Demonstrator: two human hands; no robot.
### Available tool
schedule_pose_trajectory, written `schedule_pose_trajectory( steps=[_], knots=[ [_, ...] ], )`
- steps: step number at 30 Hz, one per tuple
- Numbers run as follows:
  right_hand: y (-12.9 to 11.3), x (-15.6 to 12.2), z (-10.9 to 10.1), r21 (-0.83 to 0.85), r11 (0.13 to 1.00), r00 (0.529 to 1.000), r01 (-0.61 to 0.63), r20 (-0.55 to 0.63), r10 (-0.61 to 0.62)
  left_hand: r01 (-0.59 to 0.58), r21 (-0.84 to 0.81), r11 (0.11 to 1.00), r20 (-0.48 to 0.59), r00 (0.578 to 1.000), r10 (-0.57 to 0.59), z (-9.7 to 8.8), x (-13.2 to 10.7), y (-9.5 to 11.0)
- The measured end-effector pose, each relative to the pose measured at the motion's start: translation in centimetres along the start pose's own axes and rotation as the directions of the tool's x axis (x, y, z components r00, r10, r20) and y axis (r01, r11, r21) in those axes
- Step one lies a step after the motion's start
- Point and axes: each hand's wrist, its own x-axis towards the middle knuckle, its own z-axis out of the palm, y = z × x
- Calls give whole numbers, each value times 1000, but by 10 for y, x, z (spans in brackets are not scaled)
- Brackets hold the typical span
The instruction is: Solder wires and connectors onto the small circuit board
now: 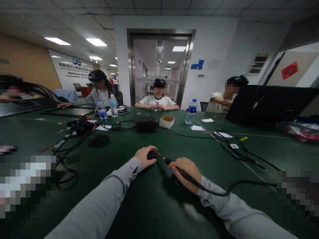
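My left hand (pixel 146 157) is closed around a small black part with a green circuit board (pixel 155 151) and a bit of red on it, just above the green table (pixel 139 199). In my right hand (pixel 186 172) is a soldering iron (pixel 167 161), gripped like a pen. Its thin tip points left and reaches the side of the green board; whether it touches, I cannot tell. From the iron's rear end a black cord (pixel 244 182) runs off to the right. My fingers partly hide the black part.
Ahead stand a black box (pixel 146 124), a small open carton (pixel 166 121) and a water bottle (pixel 191 112). Tangled black cables (pixel 79 127) lie to the left, more cables (pixel 234 149) to the right. A large black panel (pixel 271 104) stands at the right. Several people sit around the table.
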Motion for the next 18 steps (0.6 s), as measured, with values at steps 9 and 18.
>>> schedule_pose_trajectory(
  steps=[9, 18],
  knots=[
    [3, -1, 3, -24, 1000, 1000, -16, -13, 16, -23, 0, 1000, -2, 1000, 23, 2, 1, -3],
    [-2, 0, 0, -24, 1000, 999, -20, -30, 20, -32, -12, 999, -5, 999, 32, -1, -2, 2]
  ],
)
